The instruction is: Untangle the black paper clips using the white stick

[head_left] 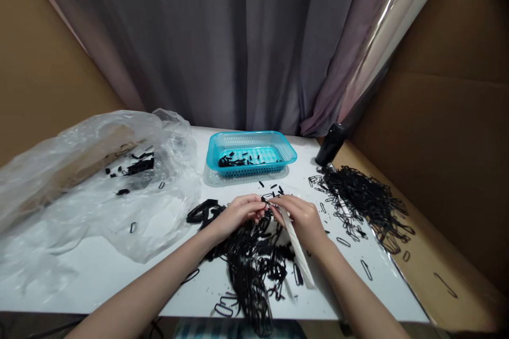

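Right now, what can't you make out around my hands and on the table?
All in the head view:
Small dark piece at the left hand: too small, partly covered by fingers.
White handle, upper end: too small, partly covered by the right hand.
Brown thing: veiled by cloudy plastic.
Patterned cloth: cut off by the bottom edge.
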`<state>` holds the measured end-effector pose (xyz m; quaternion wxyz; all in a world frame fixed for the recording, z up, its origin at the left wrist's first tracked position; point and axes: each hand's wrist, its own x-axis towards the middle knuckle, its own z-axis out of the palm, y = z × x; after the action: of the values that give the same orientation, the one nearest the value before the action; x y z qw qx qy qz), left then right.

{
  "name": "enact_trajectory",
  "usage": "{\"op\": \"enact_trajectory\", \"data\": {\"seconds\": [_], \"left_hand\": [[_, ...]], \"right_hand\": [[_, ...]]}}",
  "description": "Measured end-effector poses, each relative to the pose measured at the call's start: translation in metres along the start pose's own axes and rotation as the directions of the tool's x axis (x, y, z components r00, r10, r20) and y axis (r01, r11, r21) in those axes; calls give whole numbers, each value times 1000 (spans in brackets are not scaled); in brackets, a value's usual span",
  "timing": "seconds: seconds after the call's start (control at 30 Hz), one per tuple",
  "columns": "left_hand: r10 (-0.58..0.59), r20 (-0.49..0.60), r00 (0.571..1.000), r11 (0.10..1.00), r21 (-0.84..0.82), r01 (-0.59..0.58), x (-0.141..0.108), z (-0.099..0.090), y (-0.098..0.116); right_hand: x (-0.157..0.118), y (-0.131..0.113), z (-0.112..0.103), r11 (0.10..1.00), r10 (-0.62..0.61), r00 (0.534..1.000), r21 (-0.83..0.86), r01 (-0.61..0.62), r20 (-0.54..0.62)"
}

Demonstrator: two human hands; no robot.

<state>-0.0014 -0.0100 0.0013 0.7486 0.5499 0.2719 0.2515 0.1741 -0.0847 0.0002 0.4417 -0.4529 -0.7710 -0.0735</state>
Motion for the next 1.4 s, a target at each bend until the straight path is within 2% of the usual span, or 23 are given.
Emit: {"op": "enact_trajectory", "data": {"seconds": [0.33,0.47,0.57,0.73,0.97,1.03,1.13,1.2,1.27,1.4], "left_hand": [[-78,91,993,996,-29,81,0,-3,0],[-96,108,990,995,-8,97,-2,-3,1],[-86,97,992,996,14,85,-3,-1,0],[-3,30,1000,998,65,1,-1,4,-5],[122,-17,992,967,228,-115,-2,3,-5],[132,8,991,953,274,-129,-6,6,-5],[68,110,992,930,352,-103,-13,13,-5],[50,141,989,926,364,-99,-15,16,-3],[76,136,988,930,347,-119,-16,15,0],[101,119,988,931,340,-136,-14,12,6]], "right_hand": [[-5,7,-4,997,-77,995,37,74,71],[-4,6,-7,994,-111,987,0,112,117],[-3,3,-6,991,-126,986,-35,131,107],[0,-8,2,998,-44,999,-47,46,24],[0,-18,7,999,40,999,6,-40,-12],[1,-13,3,997,79,996,21,-79,-43],[4,-3,-7,984,179,972,27,-177,-150],[6,3,-14,973,230,954,42,-226,-195],[9,5,-20,967,254,951,68,-246,-177],[11,3,-21,924,313,950,238,-299,-22]]}}
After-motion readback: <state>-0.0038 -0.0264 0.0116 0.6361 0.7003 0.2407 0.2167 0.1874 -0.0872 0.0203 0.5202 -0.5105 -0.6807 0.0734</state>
